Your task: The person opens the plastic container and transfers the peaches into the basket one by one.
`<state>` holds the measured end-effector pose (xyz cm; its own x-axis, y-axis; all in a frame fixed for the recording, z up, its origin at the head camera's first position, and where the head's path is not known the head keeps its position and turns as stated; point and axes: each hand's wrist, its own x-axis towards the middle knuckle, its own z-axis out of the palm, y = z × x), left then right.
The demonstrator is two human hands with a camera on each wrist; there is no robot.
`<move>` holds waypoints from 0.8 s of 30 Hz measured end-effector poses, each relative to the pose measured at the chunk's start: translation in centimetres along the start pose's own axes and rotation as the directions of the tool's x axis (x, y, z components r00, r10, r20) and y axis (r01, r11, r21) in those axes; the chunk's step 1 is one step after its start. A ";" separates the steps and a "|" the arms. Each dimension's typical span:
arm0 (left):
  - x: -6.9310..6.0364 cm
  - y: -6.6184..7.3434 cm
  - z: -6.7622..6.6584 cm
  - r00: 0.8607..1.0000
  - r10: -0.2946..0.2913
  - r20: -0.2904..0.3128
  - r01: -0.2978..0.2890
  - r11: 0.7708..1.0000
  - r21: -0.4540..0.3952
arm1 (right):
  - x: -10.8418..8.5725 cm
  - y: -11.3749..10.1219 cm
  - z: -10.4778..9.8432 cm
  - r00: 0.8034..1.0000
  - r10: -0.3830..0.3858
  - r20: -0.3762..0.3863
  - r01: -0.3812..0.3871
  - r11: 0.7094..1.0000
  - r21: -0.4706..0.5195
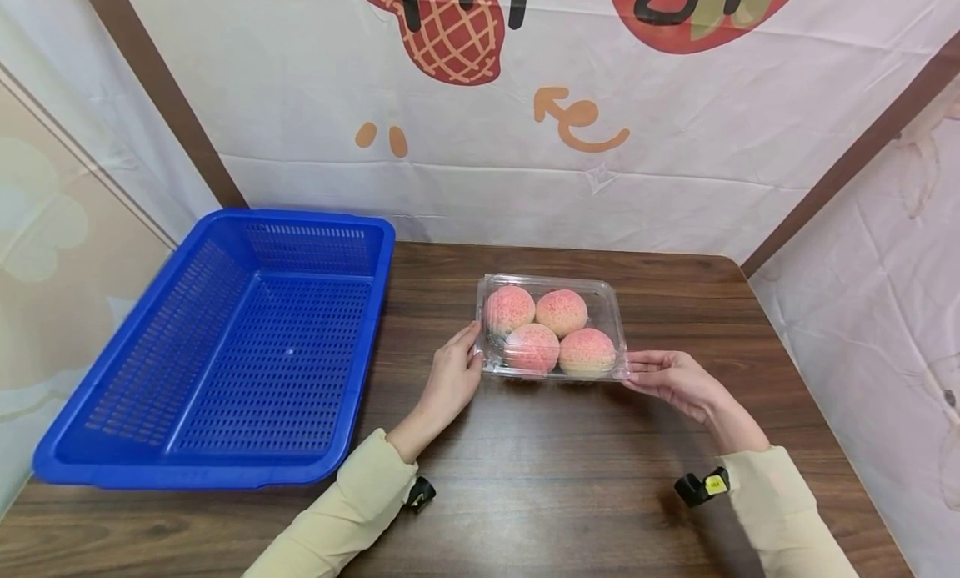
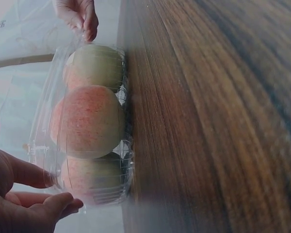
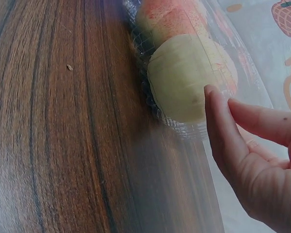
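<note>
Wood-grained table (image 1: 540, 469) under us, our clear box (image 1: 553, 328) of four peach-like rounds (image 1: 562, 313) towards its far side.
We judge the thin plastic light, flexible and slippery, its contents perhaps easily bruised, so both side rims suit our hold: our left hand (image 1: 448, 376) pinches the left edge, our right hand (image 1: 675, 384) the near right corner, thumbs against fingers. Leftward, apart, stands our blue basket (image 1: 273, 369).

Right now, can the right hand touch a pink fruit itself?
Probably not: the clear box covers the pink fruits from above, and the right hand is outside, pinching its corner.
</note>
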<state>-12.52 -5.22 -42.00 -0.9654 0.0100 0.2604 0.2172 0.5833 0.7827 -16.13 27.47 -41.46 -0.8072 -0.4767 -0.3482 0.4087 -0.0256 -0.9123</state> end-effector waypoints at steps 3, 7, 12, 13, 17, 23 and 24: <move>0.0 0.0 -0.1 1.000 0.002 -0.001 -0.002 1.000 -0.001 | 0.1 0.0 0.0 1.000 0.010 -0.001 -0.010 1.000 0.023; 0.0 0.0 -0.1 1.000 0.011 0.003 -0.011 1.000 0.011 | 0.1 0.2 0.0 1.000 0.013 0.005 -0.013 0.998 0.060; -0.1 0.0 -0.2 1.000 0.015 0.013 -0.015 0.999 0.033 | 0.1 0.5 0.1 1.000 -0.002 0.014 0.001 0.995 0.097; -0.1 0.0 -0.2 1.000 0.015 0.014 -0.015 0.999 0.037 | 0.2 0.6 0.1 1.000 -0.008 0.015 0.006 0.995 0.104; -0.1 0.1 -0.2 1.000 0.012 0.014 -0.013 0.999 0.041 | 0.3 0.8 0.1 1.000 -0.018 0.015 0.016 0.992 0.123; 0.0 0.1 -0.2 1.000 0.005 0.022 -0.006 0.999 0.048 | 0.4 0.9 0.3 1.000 -0.001 -0.006 0.002 0.996 0.093; 0.0 0.1 -0.3 1.000 0.001 0.023 -0.002 0.999 0.048 | 0.5 0.8 0.4 1.000 0.005 -0.009 -0.004 0.996 0.090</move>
<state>-12.45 -5.40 -41.81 -0.9683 0.0293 0.2482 0.2122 0.6213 0.7543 -15.99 26.91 -42.31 -0.8087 -0.4694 -0.3545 0.4487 -0.1028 -0.8877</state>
